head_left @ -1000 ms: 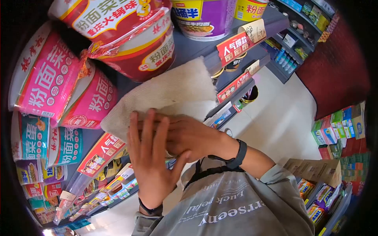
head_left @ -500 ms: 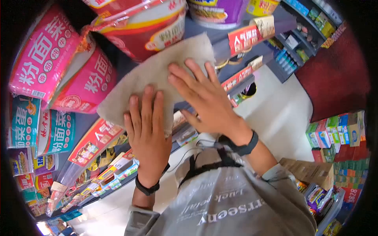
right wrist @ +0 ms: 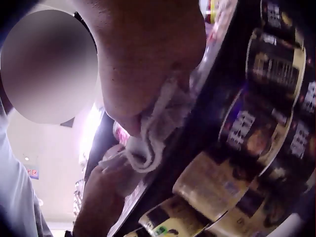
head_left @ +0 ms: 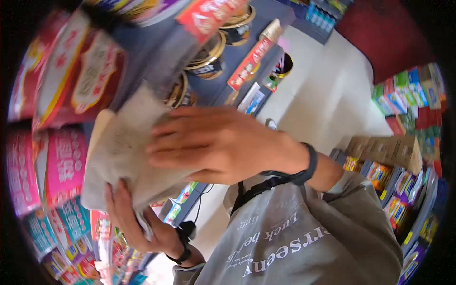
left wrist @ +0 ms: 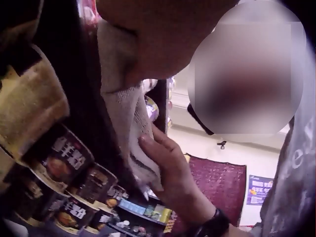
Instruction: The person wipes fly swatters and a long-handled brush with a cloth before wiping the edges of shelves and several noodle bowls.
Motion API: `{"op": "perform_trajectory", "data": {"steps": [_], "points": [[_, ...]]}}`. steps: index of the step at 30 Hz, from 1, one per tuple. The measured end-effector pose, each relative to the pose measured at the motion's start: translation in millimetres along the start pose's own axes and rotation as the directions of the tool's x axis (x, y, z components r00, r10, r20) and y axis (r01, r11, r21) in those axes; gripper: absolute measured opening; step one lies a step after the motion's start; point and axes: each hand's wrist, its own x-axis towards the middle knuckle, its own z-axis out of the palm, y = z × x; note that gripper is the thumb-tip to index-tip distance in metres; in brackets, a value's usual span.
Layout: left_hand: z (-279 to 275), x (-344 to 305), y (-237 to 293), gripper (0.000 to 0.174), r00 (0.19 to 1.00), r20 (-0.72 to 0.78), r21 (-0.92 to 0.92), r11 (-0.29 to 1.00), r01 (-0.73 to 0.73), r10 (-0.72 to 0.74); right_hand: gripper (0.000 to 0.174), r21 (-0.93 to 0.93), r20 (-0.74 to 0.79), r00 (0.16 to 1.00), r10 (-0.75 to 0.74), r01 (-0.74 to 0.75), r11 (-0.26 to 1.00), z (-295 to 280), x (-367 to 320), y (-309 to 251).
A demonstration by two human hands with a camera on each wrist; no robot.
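Observation:
A beige cloth (head_left: 126, 142) lies folded over the lip of a grey shelf (head_left: 164, 35). My right hand (head_left: 216, 142) grips it from above, fingers laid across its top. In the left wrist view, the thumb of that right hand (left wrist: 170, 168) presses on the cloth (left wrist: 123, 106) hanging down the front edge. Nearer to me, my left hand (head_left: 133, 218) holds the cloth's lower corner between fingers and thumb. The right wrist view shows a loose fold of the cloth (right wrist: 148, 148) beneath my right hand, with the left hand (right wrist: 103, 197) farther along the edge.
Red noodle tubs (head_left: 88, 71) and pink ones (head_left: 61, 166) stand behind the cloth on the shelf. Black tubs with gold rims (head_left: 206, 59) fill a lower shelf. A cardboard box (head_left: 389, 149) and snack packs (head_left: 403, 190) are at right, across the pale floor (head_left: 313, 90).
The view has swung, so the shelves sit farther left. Both hands, earlier spread on the cloth along the shelf top, now grip it over the edge. The cloth is more folded.

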Motion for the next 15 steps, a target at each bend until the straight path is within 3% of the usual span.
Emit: {"op": "perform_trajectory", "data": {"steps": [2, 3, 4, 6, 8, 10, 12, 14, 15], "points": [[16.7, -16.8, 25.7, 0.034, 0.997, 0.042, -0.246, 0.968, -0.045, 0.057, 0.043, 0.077, 0.008, 0.983, 0.183, -0.183, 0.98, -49.7, -35.8, 1.8], [36.0, -24.3, 35.8, 0.034, 0.975, 0.159, -0.38, 0.921, -0.086, 0.156, 0.041, 0.104, 0.033, 0.951, 0.309, -0.31, 0.945, -70.5, -54.9, 6.4], [58.4, -34.4, 43.7, 0.034, 0.926, 0.265, -0.509, 0.855, -0.103, 0.269, 0.04, 0.134, 0.055, 0.901, 0.431, -0.434, 0.891, -88.7, -77.2, 11.4], [125.7, -47.6, 67.5, 0.041, 0.808, 0.467, -0.622, 0.783, 0.013, 0.358, 0.043, 0.082, 0.106, 0.745, 0.659, -0.667, 0.74, -117.4, -137.8, 31.2], [206.4, -77.4, 80.8, 0.032, 0.525, 0.812, -0.439, 0.86, 0.262, 0.254, 0.049, -0.42, 0.064, 0.518, 0.853, -0.762, 0.494, -143.1, -218.3, 42.6], [303.2, -95.0, 85.1, 0.042, -0.063, 0.951, -0.272, 0.916, 0.295, 0.303, 0.052, -0.651, -0.022, 0.172, 0.985, -0.75, 0.116, -160.1, -274.6, 32.2], [386.5, -123.0, 92.1, 0.056, -0.17, 0.984, 0.01, 0.956, 0.294, 0.042, 0.051, -0.354, -0.089, 0.149, 0.985, -0.929, 0.109, -162.2, -325.1, 24.6], [442.2, -112.6, 117.3, 0.061, -0.267, 0.963, 0.116, 0.841, 0.528, 0.035, 0.048, -0.175, -0.051, -0.03, 0.998, -0.984, -0.039, -156.9, -363.7, 12.9], [478.4, -132.1, 117.7, 0.062, -0.07, 0.993, -0.022, 0.751, 0.66, 0.091, 0.045, -0.125, -0.052, -0.079, 0.996, -0.988, -0.085, -152.8, -378.8, 3.0]]}}
